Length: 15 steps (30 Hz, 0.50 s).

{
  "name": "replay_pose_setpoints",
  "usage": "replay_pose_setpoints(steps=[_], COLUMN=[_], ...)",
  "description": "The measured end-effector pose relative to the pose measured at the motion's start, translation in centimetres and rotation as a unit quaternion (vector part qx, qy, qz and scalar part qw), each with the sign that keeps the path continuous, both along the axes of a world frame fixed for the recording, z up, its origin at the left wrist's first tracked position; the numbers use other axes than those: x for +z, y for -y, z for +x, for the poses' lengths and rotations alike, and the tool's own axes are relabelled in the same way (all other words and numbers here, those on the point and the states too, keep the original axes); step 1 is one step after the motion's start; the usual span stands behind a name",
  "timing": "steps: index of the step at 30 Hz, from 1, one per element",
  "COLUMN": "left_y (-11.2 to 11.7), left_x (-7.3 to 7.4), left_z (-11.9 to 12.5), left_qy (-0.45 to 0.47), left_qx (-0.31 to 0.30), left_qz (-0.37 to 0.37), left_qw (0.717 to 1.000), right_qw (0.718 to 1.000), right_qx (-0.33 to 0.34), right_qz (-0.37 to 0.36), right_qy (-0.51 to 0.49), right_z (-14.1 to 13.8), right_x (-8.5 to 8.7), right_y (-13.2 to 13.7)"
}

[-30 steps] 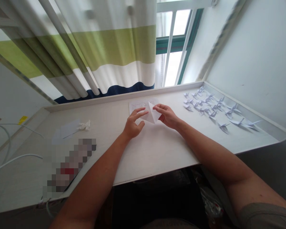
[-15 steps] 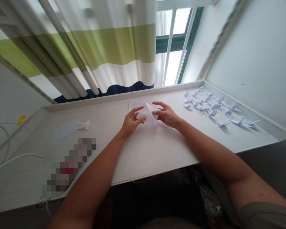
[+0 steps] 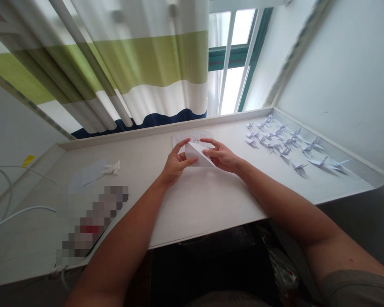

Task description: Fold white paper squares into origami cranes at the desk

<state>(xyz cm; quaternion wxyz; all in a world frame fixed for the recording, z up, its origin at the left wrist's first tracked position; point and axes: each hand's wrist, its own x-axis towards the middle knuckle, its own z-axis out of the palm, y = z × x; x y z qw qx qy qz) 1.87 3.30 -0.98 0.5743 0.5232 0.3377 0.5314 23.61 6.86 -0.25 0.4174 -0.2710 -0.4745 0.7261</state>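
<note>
Above the middle of the pale, flat worktop (image 3: 205, 200), the bare left hand (image 3: 174, 165) and the bare right hand (image 3: 224, 157) are clamping their fingers on a white, creased paper piece (image 3: 202, 160), its folding apparently unfinished; farther right, many white, pointed, folded-paper cranes (image 3: 286, 152) are standing, seemingly complete.

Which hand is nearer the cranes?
Right. The right hand holds the paper, left of the cranes; the left hand holds the paper's opposite side, farther left.
</note>
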Motion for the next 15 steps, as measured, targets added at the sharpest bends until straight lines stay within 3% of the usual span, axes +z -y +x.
replay_pose_setpoints(steps=[9, 15], left_y=[-0.3, -0.3], left_x=[-0.9, -0.7], left_z=[0.7, 0.8], left_qy=[0.004, 0.007], left_qx=[0.102, 0.135], left_qz=[0.032, 0.053], left_qw=[0.994, 0.989], right_qw=[0.999, 0.994], right_qx=[-0.023, -0.033], right_qz=[-0.003, 0.076], right_qy=[0.040, 0.067], right_z=[-0.2, -0.3], right_x=[-0.5, -0.6], right_y=[-0.2, -0.1])
